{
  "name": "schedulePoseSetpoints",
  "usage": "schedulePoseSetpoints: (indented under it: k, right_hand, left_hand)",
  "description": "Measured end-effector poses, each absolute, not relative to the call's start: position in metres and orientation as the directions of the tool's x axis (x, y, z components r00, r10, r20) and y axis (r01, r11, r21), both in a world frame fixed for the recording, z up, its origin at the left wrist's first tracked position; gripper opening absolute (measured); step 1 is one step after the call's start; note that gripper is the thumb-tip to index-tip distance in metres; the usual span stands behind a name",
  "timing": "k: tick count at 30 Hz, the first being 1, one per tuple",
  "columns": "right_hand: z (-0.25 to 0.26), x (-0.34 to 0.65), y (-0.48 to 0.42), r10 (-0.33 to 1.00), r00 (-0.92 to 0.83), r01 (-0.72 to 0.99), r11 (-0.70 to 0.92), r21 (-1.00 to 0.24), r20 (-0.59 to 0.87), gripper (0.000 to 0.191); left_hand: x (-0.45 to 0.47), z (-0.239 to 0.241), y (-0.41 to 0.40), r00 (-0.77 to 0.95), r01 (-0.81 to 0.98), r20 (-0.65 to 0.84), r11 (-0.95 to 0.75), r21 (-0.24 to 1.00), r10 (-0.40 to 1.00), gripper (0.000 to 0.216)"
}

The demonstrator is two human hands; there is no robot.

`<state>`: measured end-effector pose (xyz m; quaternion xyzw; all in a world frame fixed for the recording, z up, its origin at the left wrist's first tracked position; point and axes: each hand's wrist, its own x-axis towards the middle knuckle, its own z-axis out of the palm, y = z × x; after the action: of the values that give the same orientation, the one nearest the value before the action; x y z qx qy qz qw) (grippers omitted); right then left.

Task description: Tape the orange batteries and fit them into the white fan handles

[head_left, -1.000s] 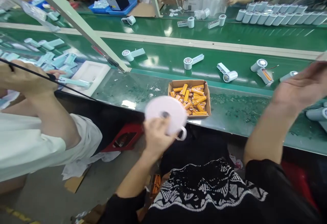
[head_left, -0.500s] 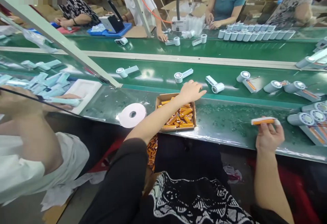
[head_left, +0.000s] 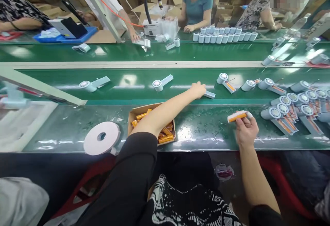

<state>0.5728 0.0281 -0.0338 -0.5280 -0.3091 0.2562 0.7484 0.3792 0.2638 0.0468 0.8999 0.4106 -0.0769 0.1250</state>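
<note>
My left hand reaches far forward over the green belt, its fingers closed over the round head of a pale blue handheld fan. That fan's open handle sticks out to the right; the head is hidden under the hand. On the right, my right hand pinches an orange cylindrical battery with a white strip along its top, held above the bench. Below my left forearm stands a cardboard box of orange batteries, partly covered by the arm. Left of it lies a white tape roll.
More fans lie along the belt, among them one fan left of my hand. Fans with batteries fitted crowd the bench at right. Co-workers sit across the belt beside a row of fan parts. A slanted metal post stands left.
My view has turned right. My left hand has gone from hovering over the belt's edge to closing on a fan, whose handle now points right. My right hand still holds the battery.
</note>
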Motion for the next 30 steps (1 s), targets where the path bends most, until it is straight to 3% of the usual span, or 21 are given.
schedulePoseSetpoints:
  k: [5, 12, 20, 25, 30]
  right_hand:
    - [-0.009, 0.565, 0.125, 0.83, 0.443, 0.098, 0.332, -0.938, 0.34, 0.057]
    - [-0.021, 0.584, 0.201, 0.935, 0.126, 0.447, 0.245, -0.86, 0.332, 0.043]
    - [0.001, 0.591, 0.188, 0.922, -0.244, 0.783, 0.371, -0.499, 0.302, 0.032]
    - [0.015, 0.587, 0.188, 0.969, -0.198, 0.878, 0.243, -0.411, 0.151, 0.036]
    - [0.02, 0.573, 0.193, 0.978, -0.208, 0.97, 0.204, -0.133, -0.018, 0.044]
  left_hand:
    - [0.369, 0.038, 0.284, 0.684, 0.726, -0.299, -0.662, 0.188, 0.665, 0.031]
    - [0.375, 0.035, 0.286, 0.68, 0.733, -0.234, -0.636, 0.239, 0.695, 0.037]
    - [0.387, 0.031, 0.279, 0.614, 0.78, -0.186, -0.553, 0.291, 0.767, 0.043]
    - [0.394, 0.034, 0.276, 0.594, 0.785, -0.168, -0.523, 0.332, 0.787, 0.038]
    - [0.397, 0.037, 0.279, 0.592, 0.78, -0.175, -0.503, 0.373, 0.787, 0.035]
